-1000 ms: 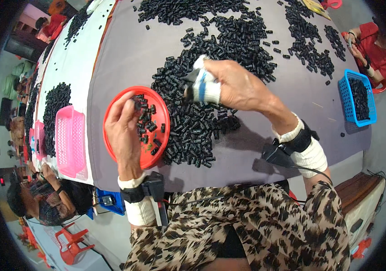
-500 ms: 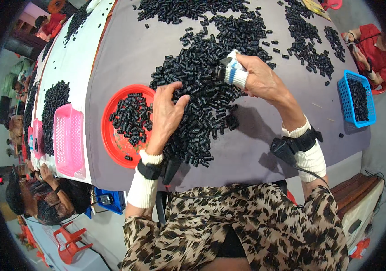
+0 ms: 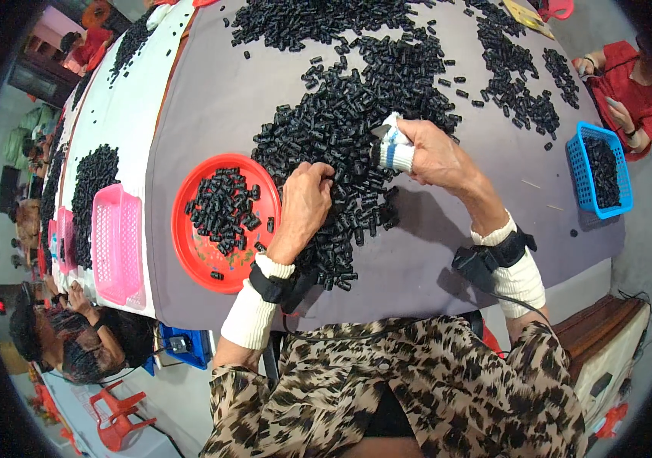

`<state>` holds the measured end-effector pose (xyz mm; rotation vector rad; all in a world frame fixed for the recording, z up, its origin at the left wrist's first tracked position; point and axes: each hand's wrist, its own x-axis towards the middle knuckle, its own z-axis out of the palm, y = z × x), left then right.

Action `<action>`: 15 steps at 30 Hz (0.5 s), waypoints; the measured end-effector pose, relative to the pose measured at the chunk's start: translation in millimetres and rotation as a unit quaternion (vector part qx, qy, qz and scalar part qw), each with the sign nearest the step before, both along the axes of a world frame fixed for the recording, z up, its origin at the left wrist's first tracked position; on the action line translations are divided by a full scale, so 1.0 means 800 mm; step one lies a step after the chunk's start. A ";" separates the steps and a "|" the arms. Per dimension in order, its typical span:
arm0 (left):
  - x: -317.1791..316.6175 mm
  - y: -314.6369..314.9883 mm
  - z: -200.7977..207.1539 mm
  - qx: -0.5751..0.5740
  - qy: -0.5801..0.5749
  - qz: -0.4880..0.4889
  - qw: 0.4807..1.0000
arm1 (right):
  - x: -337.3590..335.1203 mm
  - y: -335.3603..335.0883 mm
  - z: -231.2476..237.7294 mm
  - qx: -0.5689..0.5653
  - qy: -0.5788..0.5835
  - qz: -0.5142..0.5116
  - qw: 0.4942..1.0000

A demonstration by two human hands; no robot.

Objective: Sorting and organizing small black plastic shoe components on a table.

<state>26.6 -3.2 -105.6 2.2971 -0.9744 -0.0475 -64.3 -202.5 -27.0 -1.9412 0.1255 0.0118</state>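
My left hand is over the near left part of a big heap of small black cylindrical pieces. Its fingers are bent and pressed together at the pieces; what lies between the fingertips is hidden. Beside its wrist stands a round red tray with a loose pile of the same pieces inside. Over the heap's right edge, my right hand grips a small tool with a dark tip and a white, blue-striped cloth wrapping. The tool's tip points left, apart from my left hand.
A blue basket of black pieces stands at the table's right edge, near a person in red. On the left are a pink basket and more black pieces on a white cloth. Another person sits at lower left.
My left hand has moved right, and its spread fingers have closed at the heap. The right hand, still gripping the tool, has shifted slightly down. More of the red tray's bottom shows.
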 end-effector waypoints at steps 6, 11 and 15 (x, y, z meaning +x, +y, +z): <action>0.000 0.017 0.049 -0.277 0.451 0.051 0.847 | -0.001 0.017 -0.002 0.024 0.026 0.006 0.999; -0.001 0.030 0.096 -0.415 0.528 0.029 0.740 | 0.015 0.041 0.009 0.035 -0.064 0.007 0.997; -0.002 0.037 0.113 -0.435 0.537 0.000 0.723 | 0.019 0.065 0.041 0.082 -0.070 0.020 0.994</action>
